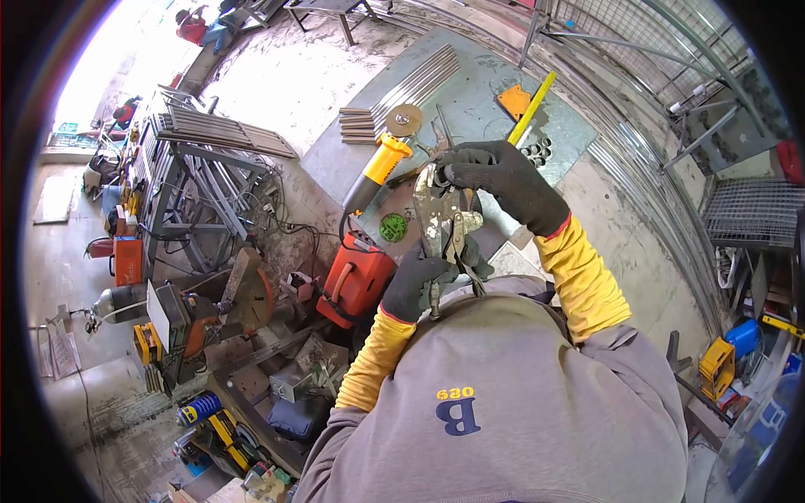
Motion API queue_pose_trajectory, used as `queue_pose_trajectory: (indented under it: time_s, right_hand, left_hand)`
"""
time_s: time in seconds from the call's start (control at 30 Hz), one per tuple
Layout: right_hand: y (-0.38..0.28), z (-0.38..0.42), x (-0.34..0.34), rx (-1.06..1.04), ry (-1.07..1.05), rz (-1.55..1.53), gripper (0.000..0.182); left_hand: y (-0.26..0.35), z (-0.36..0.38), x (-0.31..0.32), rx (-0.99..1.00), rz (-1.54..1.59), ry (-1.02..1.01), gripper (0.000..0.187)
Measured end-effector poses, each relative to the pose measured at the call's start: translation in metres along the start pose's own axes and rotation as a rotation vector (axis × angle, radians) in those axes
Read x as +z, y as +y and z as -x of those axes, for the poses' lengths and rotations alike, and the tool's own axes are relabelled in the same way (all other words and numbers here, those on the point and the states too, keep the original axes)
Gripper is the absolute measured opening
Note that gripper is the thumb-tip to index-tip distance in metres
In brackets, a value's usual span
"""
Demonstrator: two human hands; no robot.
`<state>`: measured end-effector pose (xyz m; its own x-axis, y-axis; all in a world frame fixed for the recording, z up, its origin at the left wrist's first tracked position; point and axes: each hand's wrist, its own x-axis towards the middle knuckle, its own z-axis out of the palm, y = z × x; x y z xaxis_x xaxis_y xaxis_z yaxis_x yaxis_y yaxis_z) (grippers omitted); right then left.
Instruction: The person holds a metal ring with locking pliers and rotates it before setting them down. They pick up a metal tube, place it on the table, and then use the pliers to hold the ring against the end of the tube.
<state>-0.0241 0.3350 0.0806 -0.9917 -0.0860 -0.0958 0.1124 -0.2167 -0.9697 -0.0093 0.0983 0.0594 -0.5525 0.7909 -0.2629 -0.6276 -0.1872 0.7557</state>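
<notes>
My left hand [417,283], in a black glove, is wrapped round the handles of worn locking pliers [434,220] with chipped paint. The pliers stand upright in front of my chest, jaws away from me. My right hand [507,178], gloved as well, has thumb and fingers pinched at the jaws on a small dark ring-shaped metal piece [444,176], partly hidden by the fingers. Just beyond on the metal sheet [495,63], several small rings [537,152] lie beside a yellow bar [532,107]. Left of the pliers is a yellow angle grinder [381,169] with a brown disc.
Metal strips [419,88] and an orange magnetic square [514,101] lie on the sheet. A red machine case [356,278] stands close by my left arm. Further left are a chop saw [243,293] and a steel rack [197,184]. Long rods [662,201] run along the right.
</notes>
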Motion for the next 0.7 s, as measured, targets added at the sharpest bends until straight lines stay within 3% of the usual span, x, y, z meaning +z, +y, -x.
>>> queue_pose_trajectory:
  time_s: [0.37,0.47,0.53,0.7]
  right_hand:
    - [-0.022,-0.010,-0.008,0.041,-0.144,0.134,0.045]
    - [-0.026,-0.006,0.003,0.007,-0.104,0.131,0.046]
    - [-0.023,-0.005,0.006,-0.055,-0.071,0.148,0.046]
    - [-0.022,-0.004,0.006,-0.050,-0.067,0.200,0.046]
  left_hand:
    - [-0.015,-0.004,-0.010,0.047,0.120,-0.086,0.055]
    - [-0.019,-0.004,-0.009,0.068,0.128,-0.089,0.052]
    - [-0.019,-0.001,-0.005,0.094,0.148,-0.025,0.037]
    - [-0.025,0.000,-0.012,0.074,0.141,-0.080,0.043]
